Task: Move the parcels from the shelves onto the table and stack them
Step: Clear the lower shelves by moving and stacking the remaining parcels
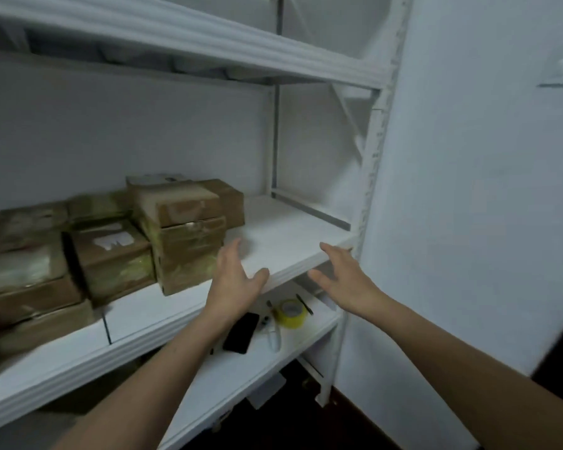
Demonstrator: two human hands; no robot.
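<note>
The parcels sit on the middle shelf (306,222), crowded into its left half. Farthest left are the flat parcels (30,264), bound in tape and film that looks slick to me. Next is a squat carton (111,251) with a torn white label, then the two-high pile (189,251) nearest me. All look like stiff cardboard, dented at the corners. I would guess a middling weight, though I cannot judge what is inside. I would take the pile's top box by two opposite sides, palms flat, since the tape may slide under a pinch.

My left hand (238,284) is spread, its fingers (231,251) straight and just beside the pile's right face. I cannot tell whether they touch it. My right hand (345,280) hangs at the bare shelf's front edge, its fingers (330,251) loose and splayed, gripping nothing.
</note>
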